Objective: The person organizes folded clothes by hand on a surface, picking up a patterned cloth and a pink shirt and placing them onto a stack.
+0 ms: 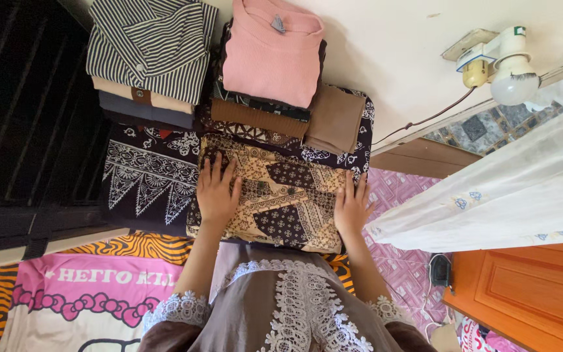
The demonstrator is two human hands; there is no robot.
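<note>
Lace-trimmed brown garment (281, 313) nearest camera, worn by person. Pink cartoon blanket (79, 300) at lower left. Dark batik cloth (144, 176) with white triangles left of centre; striped shirt (148, 45) tops stack above it. Left hand (217, 192) flat on folded tan batik cloth (281, 195) — fingers spread, palm down, gripping nothing. Pink sweater (272, 52) on second stack just beyond. Right hand (352, 207) presses same cloth's right edge — fingers open, extended. White curtain (509, 189) and orange door (535, 293) at right.
</note>
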